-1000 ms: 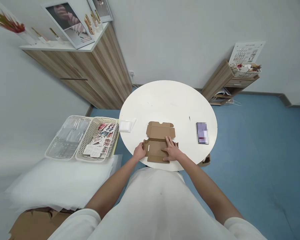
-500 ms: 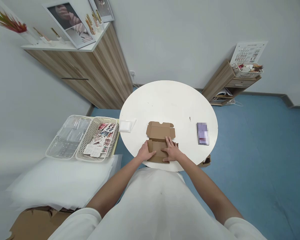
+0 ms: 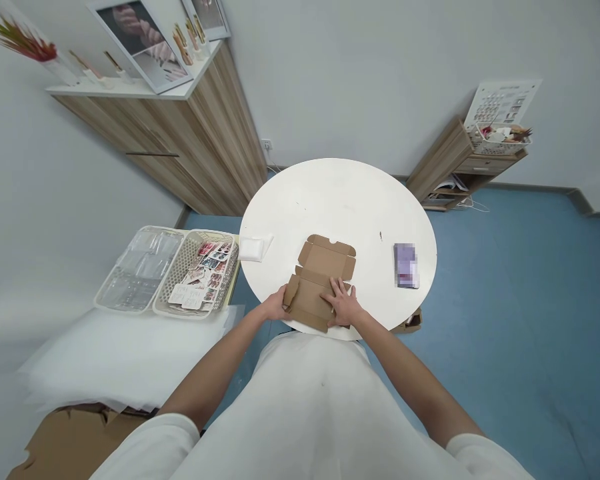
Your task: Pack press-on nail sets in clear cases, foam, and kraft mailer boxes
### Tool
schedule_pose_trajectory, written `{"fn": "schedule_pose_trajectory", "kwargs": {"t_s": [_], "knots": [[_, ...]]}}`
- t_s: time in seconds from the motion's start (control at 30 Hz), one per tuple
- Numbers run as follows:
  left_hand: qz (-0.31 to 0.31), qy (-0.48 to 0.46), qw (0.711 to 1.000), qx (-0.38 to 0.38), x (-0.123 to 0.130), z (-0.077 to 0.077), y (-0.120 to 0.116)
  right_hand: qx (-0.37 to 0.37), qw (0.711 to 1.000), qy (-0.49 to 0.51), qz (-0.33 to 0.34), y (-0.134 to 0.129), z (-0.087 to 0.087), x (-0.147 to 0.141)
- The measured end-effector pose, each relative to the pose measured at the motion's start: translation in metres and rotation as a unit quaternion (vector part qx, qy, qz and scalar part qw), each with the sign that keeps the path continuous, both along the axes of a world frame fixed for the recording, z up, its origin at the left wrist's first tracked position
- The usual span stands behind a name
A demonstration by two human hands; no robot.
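Note:
An unfolded brown cardboard box (image 3: pixel 313 297) lies slightly turned on the round white table (image 3: pixel 340 193), near its front edge. Its upper panel with cut flaps points away from me. My left hand (image 3: pixel 276 305) grips the raised flap at the box's left side. With fingers spread, my right hand (image 3: pixel 344 303) rests on the right part of the lower panel.
A white packet (image 3: pixel 251 249) lies at the table's left edge, a purple pack (image 3: pixel 405 265) at the right. Left of the table are a basket of printed cards (image 3: pixel 210 273) and a clear-plastic-filled basket (image 3: pixel 143 270). A wooden cabinet (image 3: pixel 220 127) stands behind.
The cardboard has turned clockwise, and its left flap has swung outward. My left hand has moved left and now holds that flap. My right hand has shifted slightly on the panel.

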State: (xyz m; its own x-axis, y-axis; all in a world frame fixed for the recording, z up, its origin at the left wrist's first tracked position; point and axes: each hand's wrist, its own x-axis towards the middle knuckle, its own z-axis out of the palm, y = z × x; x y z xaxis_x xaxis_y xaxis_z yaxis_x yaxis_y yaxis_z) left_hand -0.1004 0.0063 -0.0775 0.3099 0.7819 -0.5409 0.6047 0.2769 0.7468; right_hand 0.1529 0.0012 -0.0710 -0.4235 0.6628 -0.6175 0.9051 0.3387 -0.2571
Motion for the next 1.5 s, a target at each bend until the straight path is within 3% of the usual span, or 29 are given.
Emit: {"fn": "schedule_pose_trajectory", "kwargs": {"t_s": [0.17,0.37,0.53,0.7,0.8,0.87,0.97,1.1,1.2,1.33,1.5], "knots": [[0.037,0.025,0.999,0.027,0.0,-0.004,-0.012,0.027,1.0,-0.001,0.001,-0.001,0.0,0.0],[0.126,0.012,0.987,0.103,-0.001,-0.005,-0.018,0.033,0.999,0.006,0.008,-0.002,0.003,0.002],[0.148,0.044,0.98,0.128,0.006,-0.008,-0.023,0.03,1.0,0.002,0.003,-0.004,0.005,0.001],[0.207,0.107,0.963,0.133,0.014,-0.018,-0.021,0.034,0.999,-0.005,0.002,-0.006,0.004,0.0],[0.241,0.082,0.953,0.165,0.016,-0.021,-0.019,0.037,0.999,-0.008,0.0,-0.007,0.002,-0.001],[0.215,0.044,0.957,0.19,0.015,-0.02,-0.02,0.038,0.999,-0.008,-0.006,-0.008,0.002,-0.001],[0.128,0.019,0.968,0.215,0.013,-0.016,-0.024,0.038,0.999,-0.013,-0.014,-0.009,0.001,-0.002],[0.054,0.083,0.964,0.246,0.012,-0.01,-0.022,0.038,0.999,-0.016,-0.026,-0.011,0.002,-0.004],[0.044,0.136,0.957,0.253,0.009,-0.007,-0.012,0.036,0.999,-0.021,-0.032,-0.011,0.004,-0.006],[0.086,0.202,0.945,0.241,-0.002,-0.007,0.007,0.044,0.998,-0.03,-0.032,-0.011,0.004,-0.009],[0.047,0.169,0.964,0.198,-0.013,-0.014,0.019,0.084,0.994,-0.043,-0.048,-0.021,0.004,-0.013]]}}
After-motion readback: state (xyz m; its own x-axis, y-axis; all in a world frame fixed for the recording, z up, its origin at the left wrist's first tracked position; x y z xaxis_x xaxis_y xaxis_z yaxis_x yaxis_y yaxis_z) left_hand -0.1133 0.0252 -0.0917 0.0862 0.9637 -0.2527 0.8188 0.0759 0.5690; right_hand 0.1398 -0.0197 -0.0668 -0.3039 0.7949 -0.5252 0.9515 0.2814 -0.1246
